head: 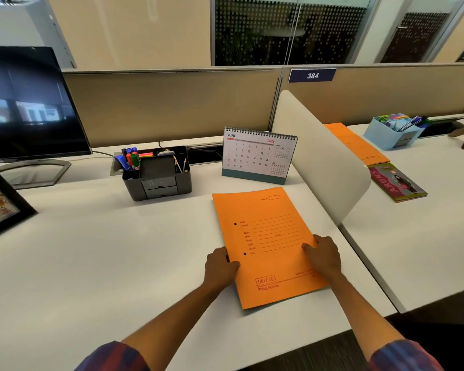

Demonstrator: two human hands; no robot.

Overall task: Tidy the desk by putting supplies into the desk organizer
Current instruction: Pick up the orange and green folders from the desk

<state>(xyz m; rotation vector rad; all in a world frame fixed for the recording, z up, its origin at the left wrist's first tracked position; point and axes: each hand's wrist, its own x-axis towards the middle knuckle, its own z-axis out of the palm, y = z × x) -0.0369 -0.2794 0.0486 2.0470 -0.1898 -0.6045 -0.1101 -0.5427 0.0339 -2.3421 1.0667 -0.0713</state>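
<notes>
I have the orange file folder (268, 245) lying flat on the white surface (91, 250), near the front edge, just this side of the desk calendar (257, 156). My left hand (220, 269) grips its left edge, thumb on the cover and fingers curled under; my right hand (323, 257) grips the right edge the same way.

The dark grey desk organizer (158, 175) stands well apart to the left and farther back, already holding markers (130, 158) and other small bits in its compartments. I judge the sorting mostly done and this step to be squaring the folder away; it looks too big for any compartment, so the next move likely calls for sliding it straight and parallel to the surface edge, both hands keeping an even hold so it does not skew.

Readable writing: "DELUXE" boxed with "Filing System" under it on the folder; "JUNE" and "2026" on the calendar; "384" on a blue plate (311, 75) on the partition; "DELL" on the monitor (30, 103) at left. The form lines on the folder are too small to read.
</notes>
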